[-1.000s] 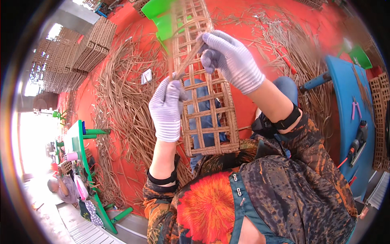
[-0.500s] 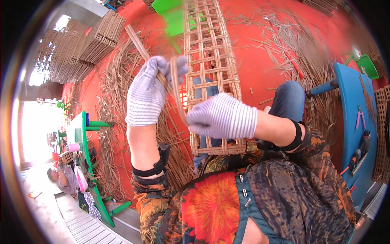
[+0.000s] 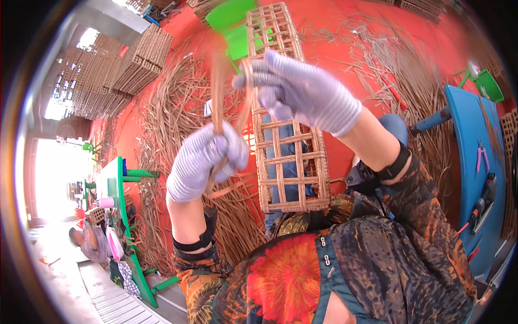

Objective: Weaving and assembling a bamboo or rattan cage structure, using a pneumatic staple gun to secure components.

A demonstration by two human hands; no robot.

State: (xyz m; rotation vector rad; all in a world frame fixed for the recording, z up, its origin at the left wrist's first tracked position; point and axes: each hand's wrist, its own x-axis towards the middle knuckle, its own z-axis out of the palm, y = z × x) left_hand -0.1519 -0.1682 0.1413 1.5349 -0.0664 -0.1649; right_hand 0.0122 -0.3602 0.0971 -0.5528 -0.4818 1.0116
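A long, open-lattice woven basket (image 3: 294, 208) stretches away from my lap, in front of my knees. My left hand (image 3: 208, 159), in a striped pale glove, is closed around brown weaving strips (image 3: 217, 92) to the left of the basket. Their upper ends are blurred by motion, and a loop hangs below the fist. My right hand (image 3: 310, 94), gloved alike, is over the basket's middle. Its fingertips reach left and pinch a bent strip that runs down toward my left hand; the thumb side is raised.
Loose strips (image 3: 167, 108) litter the red floor on both sides. Green stools (image 3: 234, 32) stand beyond the basket. On the right, a blue table (image 3: 464, 162) carries pink-handled pliers (image 3: 482, 156) and tools. Stacked baskets (image 3: 135, 65) rise at far left; another person (image 3: 89, 243) sits near a green table.
My right hand has moved up and away from my body, along the basket. My left hand has come down nearer, and the strips it holds now point more upright.
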